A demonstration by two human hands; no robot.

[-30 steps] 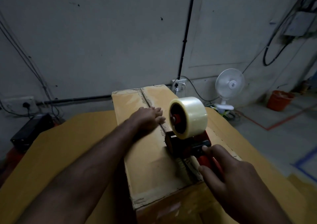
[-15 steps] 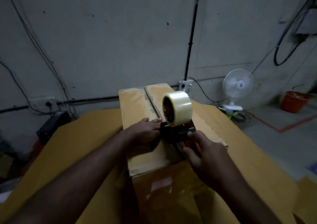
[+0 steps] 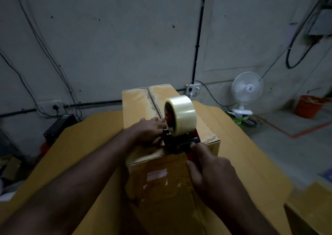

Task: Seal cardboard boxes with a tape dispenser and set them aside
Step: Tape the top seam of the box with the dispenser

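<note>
The right grip is closed round the red handle of the tape dispenser, which is set at the near top edge of the matte brown cardboard box. The left grip is pressed flat on the lid, just beside the dispenser. A glossy clear tape roll is carried upright on it.

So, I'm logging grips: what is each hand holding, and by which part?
The right hand grips the dispenser by its red handle. The left hand holds nothing; it rests on the box.
</note>
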